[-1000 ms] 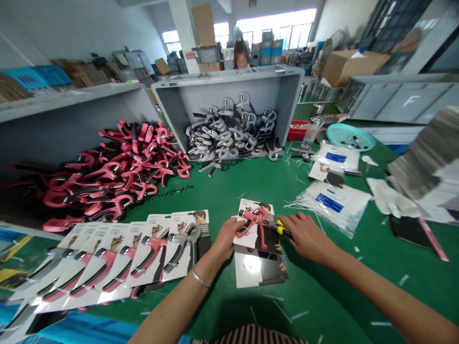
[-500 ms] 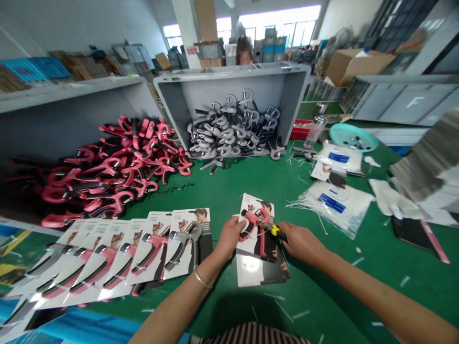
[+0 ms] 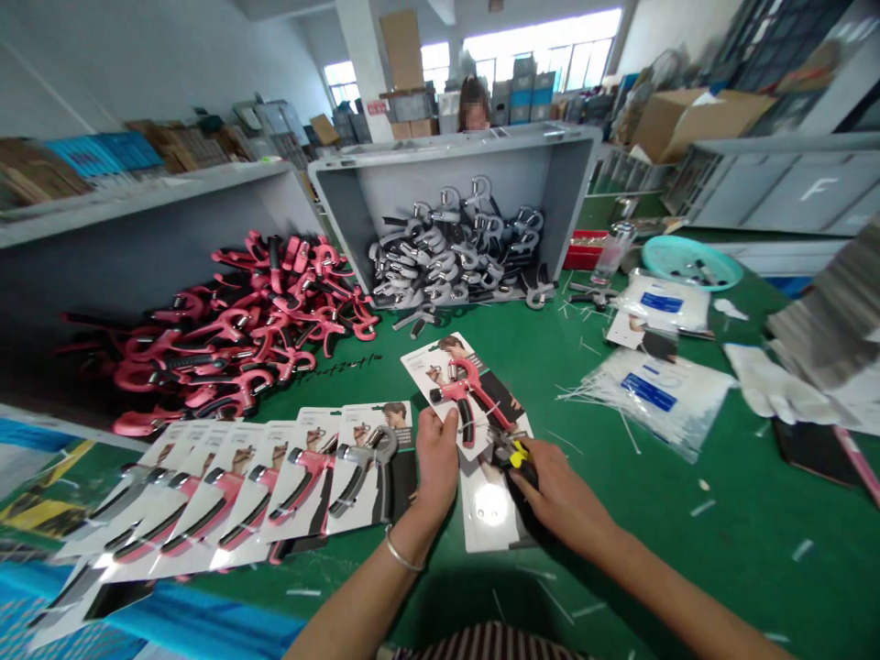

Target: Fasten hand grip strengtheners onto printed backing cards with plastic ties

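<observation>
My left hand (image 3: 438,454) is closed on the lower left edge of a printed backing card (image 3: 418,365). A pink and black hand grip strengthener (image 3: 462,392) lies fastened on that card, with a white cable tie around its handle. Wrapped in my right hand (image 3: 560,493) are black and yellow cutting pliers (image 3: 510,456), their jaws close to the card's lower edge. Whether the jaws touch the tie cannot be made out. Below, another backing card (image 3: 487,515) lies on the green table, partly covered by the held card and the pliers.
Left stands an overlapping row of carded hand grips (image 3: 368,463). Grey crates hold pink grips (image 3: 240,335) and grey grips (image 3: 446,257). At right lie bags of cable ties (image 3: 653,394), a turquoise plate (image 3: 725,261), and a white glove (image 3: 763,380). A person sits behind the crates.
The held card with the pink hand grip has been raised and tilted to the left, baring more of the card beneath. The pliers have moved down to its lower edge.
</observation>
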The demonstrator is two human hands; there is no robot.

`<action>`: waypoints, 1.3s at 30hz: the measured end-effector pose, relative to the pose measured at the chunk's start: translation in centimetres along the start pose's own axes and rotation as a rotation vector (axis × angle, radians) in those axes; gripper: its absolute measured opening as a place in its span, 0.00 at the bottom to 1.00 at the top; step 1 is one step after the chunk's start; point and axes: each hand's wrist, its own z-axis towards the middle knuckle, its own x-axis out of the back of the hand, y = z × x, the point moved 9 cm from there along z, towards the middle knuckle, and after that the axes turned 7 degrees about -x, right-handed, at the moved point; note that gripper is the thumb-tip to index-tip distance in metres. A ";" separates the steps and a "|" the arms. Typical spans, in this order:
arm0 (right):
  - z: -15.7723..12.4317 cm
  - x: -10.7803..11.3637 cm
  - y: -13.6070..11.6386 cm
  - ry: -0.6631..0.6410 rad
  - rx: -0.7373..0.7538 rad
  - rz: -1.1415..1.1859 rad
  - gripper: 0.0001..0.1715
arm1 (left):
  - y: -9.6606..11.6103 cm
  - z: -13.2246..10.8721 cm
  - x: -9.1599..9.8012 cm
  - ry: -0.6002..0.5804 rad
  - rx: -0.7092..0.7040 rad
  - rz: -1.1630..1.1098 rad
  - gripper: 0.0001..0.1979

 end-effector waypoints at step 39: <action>0.3 6.6 9.8 0.155 0.011 -0.289 0.19 | 4.8 -3.0 4.0 -0.434 -0.435 0.915 0.17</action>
